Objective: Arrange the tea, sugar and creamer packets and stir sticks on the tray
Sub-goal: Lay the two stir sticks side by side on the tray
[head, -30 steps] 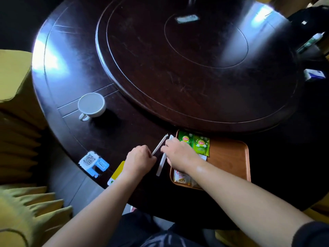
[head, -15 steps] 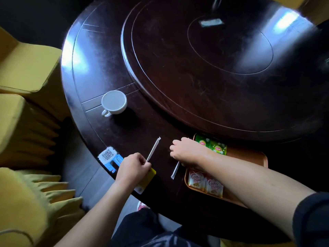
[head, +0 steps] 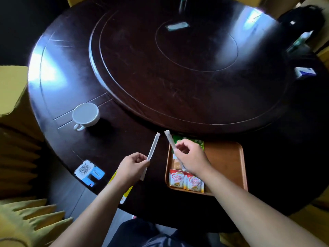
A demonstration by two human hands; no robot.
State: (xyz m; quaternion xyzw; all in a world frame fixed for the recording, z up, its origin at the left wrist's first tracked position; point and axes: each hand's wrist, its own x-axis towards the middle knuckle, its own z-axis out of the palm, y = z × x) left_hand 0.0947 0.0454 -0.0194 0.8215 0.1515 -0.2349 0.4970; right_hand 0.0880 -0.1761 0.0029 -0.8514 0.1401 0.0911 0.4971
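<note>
Far left: yellow upholstered chairs line the edge of the round dark wooden surface. A white cup stands upright on the surface's outer ring, handle toward the viewer, well apart from the hands. Nearer the edge lies a blue-and-white QR-code card, flat. A yellow card shows partly under the left forearm, at the surface's edge.

Left hand: grip closed, thumb and fingers pinched on a white paper-wrapped stir stick. It is held at its lower third, tilted, with the upper end pointing away toward the raised turntable. Its lower end pokes out below the hand. This stick is over bare surface, just left of the tray.

Right hand: grip closed, pinching a second stir stick between thumb and forefinger. This stick leans the other way, upper end toward the left. The two upper ends sit near each other but apart. The hand hovers over the left part of the tray.

Orange-brown tray: sits at the near edge of the surface, just below the turntable rim. Its back left corner holds green tea packets, mostly hidden by the right hand. Its front left corner holds two red-and-white creamer packets side by side, touching. Between them a pale packet is partly visible; type unclear. The right half of the tray is bare.

Far right: a blue-and-white box lies near the surface's edge.
</note>
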